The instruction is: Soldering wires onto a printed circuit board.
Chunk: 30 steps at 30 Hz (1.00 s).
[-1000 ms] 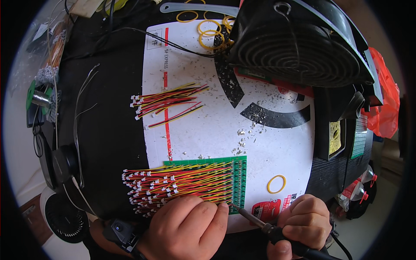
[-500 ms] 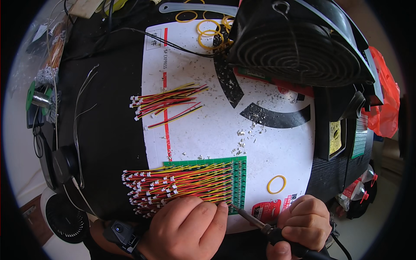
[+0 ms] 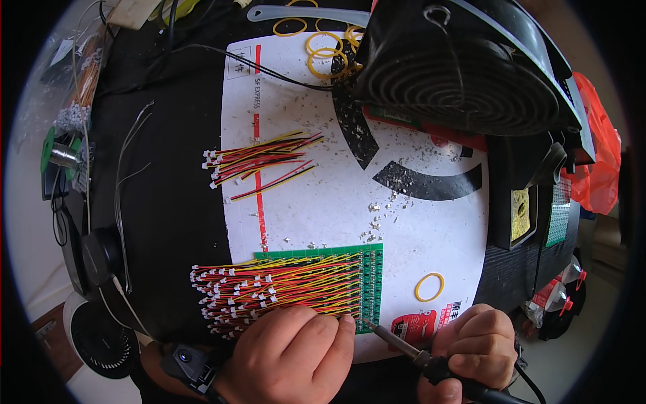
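Observation:
A green circuit board [image 3: 371, 283] lies on white paper near the lower middle, with several red, yellow and black wires [image 3: 269, 289] soldered along its right strip and fanning left. My left hand [image 3: 289, 357] presses down on the near wires at the board's front edge, fingers curled. My right hand [image 3: 471, 343] grips a soldering iron [image 3: 404, 347]; its tip touches the board's lower right corner beside my left fingertips. A loose bundle of the same wires [image 3: 259, 161] lies farther up the paper.
A large black fan [image 3: 464, 74] stands at the upper right. Yellow rubber bands [image 3: 323, 47] lie at the top, one more rubber band [image 3: 429, 286] near the board. A sponge holder [image 3: 518, 222] sits at the right. Wire clippings scatter over the paper.
The soldering iron tip has shifted slightly left, toward the board's lower right corner and my left fingertips. Both hands otherwise stay in place.

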Tool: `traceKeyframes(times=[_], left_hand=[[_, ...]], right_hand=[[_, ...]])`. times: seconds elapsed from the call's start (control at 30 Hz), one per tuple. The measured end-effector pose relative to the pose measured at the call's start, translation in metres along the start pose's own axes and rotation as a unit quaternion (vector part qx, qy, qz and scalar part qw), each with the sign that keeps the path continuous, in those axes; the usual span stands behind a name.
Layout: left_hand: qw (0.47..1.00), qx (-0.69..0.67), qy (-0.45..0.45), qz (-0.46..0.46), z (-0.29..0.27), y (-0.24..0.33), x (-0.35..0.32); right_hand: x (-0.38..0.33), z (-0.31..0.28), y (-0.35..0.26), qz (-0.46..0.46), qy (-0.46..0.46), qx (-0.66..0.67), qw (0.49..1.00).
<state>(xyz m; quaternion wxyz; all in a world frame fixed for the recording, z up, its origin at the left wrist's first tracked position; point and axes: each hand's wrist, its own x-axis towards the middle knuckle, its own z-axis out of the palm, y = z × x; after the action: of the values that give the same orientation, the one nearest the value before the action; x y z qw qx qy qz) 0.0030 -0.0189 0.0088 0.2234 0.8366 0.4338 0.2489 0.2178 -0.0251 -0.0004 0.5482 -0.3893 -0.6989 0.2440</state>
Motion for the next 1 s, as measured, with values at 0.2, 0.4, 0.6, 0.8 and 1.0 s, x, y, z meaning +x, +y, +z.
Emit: traceKeyframes(times=[0.2,0.4,0.6,0.8,1.0], left_hand=[[0.999,0.006,0.017,0.030,0.010,-0.004,0.001],[0.999,-0.024,-0.003,0.030,0.006,-0.007,0.002],[0.997,-0.049,-0.017,0.054,0.001,-0.011,0.001],[0.996,-0.025,-0.050,0.065,-0.019,-0.007,0.010],[0.978,0.070,-0.195,-0.034,-0.045,-0.002,0.022]], right_hand=[[0.001,0.002,0.001,-0.014,0.027,-0.014,0.999],[0.004,-0.006,0.009,-0.085,0.080,-0.047,0.992],[0.003,-0.031,0.000,-0.031,0.226,-0.272,0.935],[0.034,-0.035,0.014,0.110,0.060,-0.379,0.917],[0.025,-0.036,0.028,-0.028,0.138,-0.415,0.899]])
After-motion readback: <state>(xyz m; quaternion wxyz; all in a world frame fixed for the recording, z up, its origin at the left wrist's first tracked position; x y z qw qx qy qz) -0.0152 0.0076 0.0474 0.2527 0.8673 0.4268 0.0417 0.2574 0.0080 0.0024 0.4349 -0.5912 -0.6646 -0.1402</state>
